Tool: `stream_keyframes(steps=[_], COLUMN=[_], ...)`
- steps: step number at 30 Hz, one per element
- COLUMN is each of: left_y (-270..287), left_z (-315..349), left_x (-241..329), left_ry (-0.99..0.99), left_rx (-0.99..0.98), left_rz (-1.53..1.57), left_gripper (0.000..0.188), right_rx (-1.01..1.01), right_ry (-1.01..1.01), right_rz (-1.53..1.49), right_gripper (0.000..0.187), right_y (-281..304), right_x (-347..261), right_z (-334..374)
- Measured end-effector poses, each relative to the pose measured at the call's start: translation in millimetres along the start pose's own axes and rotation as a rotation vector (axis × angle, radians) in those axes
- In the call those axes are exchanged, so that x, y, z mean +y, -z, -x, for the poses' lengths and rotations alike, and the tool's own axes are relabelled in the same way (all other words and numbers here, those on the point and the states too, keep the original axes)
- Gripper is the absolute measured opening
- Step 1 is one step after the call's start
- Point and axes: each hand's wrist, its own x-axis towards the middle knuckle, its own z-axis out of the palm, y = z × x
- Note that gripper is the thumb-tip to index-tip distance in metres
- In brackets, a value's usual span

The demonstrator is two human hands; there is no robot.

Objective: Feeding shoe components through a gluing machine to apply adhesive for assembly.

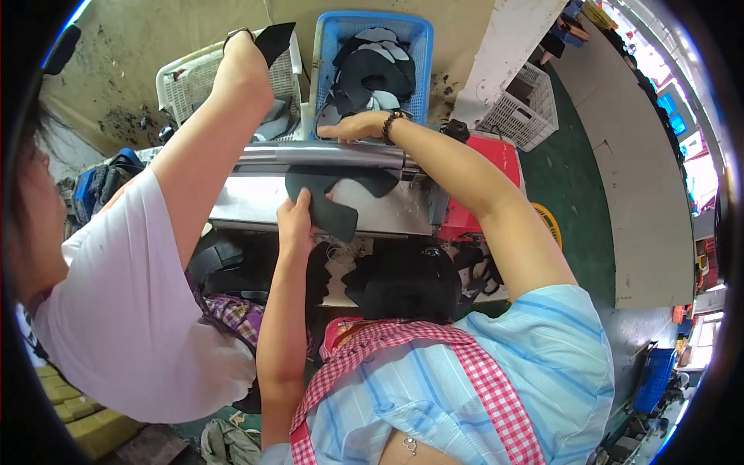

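Note:
My left hand (294, 220) pinches the lower edge of a dark, curved cut piece (333, 209) of sheet material. The piece lies against the metal roller bar (325, 155) of a machine, over its pale work surface (256, 203). My right hand (355, 126), with a beaded bracelet at the wrist, reaches across just beyond the bar, its fingers stretched out to the left. Nothing shows in it; its fingertips are near the front of a blue basket (372, 17) holding dark and light grey cut pieces (376, 74).
At the left a co-worker in a white shirt (132, 287) reaches over a white basket (182, 97), a black piece (274, 43) at their hand. A red machine part (496, 159) stands right of the bar. Beyond it sits a white crate (527, 112). Dark material (403, 279) lies before me.

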Motion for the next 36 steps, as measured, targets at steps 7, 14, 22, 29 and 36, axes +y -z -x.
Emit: stream_keyframes(steps=[7, 14, 22, 29, 36], left_y=[1.0, 18.1, 59.3, 39.8, 18.2], left_z=[21.1, 26.0, 63.3, 0.8, 55.7], left_x=[5.7, 1.2, -31.6, -20.5, -15.3], left_ry=[-0.154, -0.181, 0.187, 0.098, -0.044], left_rx=[-0.221, -0.178, -0.295, -0.123, -0.038], left_rz=[-0.085, 0.362, 0.377, 0.175, -0.068], left_gripper=[0.04, 0.037, 0.023, 0.022, 0.026], right_rx=[0.891, 0.751, 0.418, -0.098, -0.06], right_ry=[0.415, 0.627, 0.386, -0.043, 0.2], right_rz=[0.23, 0.845, 0.301, 0.077, 0.065], right_gripper=[0.025, 0.016, 0.044, 0.089, 0.027], right_y=[9.8, -122.5, 12.4, -3.5, 48.7], right_x=[34.9, -63.7, -24.5, -11.8, 10.4], right_z=[-5.2, 105.0, 82.3, -35.7, -46.1])
